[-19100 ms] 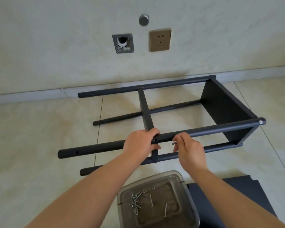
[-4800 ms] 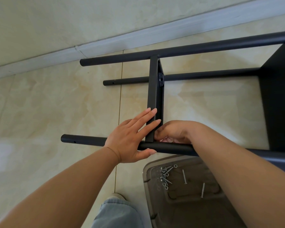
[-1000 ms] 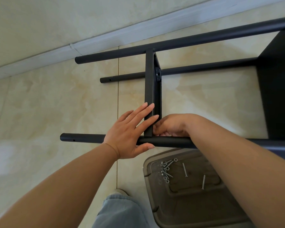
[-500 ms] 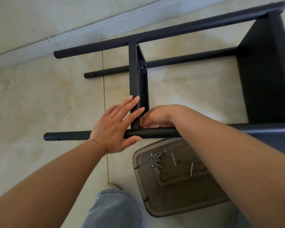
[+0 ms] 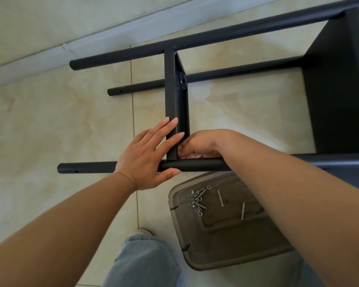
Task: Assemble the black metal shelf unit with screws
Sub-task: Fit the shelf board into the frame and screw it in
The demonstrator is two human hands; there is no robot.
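Note:
The black metal shelf unit lies on its side on the tiled floor. Its near tube [image 5: 195,165] runs left to right, and the middle shelf panel [image 5: 171,90] meets it edge-on. My left hand [image 5: 147,154] lies flat with straight fingers against that panel's left face, thumb under the near tube. My right hand [image 5: 199,145] reaches over the tube to the inner corner of the joint. Its curled fingertips pinch something small that the tube hides. Loose screws [image 5: 197,201] lie in a brown plastic tray [image 5: 226,255].
The black end panel [image 5: 340,90] closes the frame at the right. The far tube [image 5: 216,38] runs close to the white skirting [image 5: 50,54]. My knee in jeans [image 5: 145,262] is beside the tray. Bare floor tiles lie to the left.
Since 19 seconds ago my right hand went from the tube's front to behind it, and my left hand flattened against the panel. Over the last second both hands stay put; only the view shifts.

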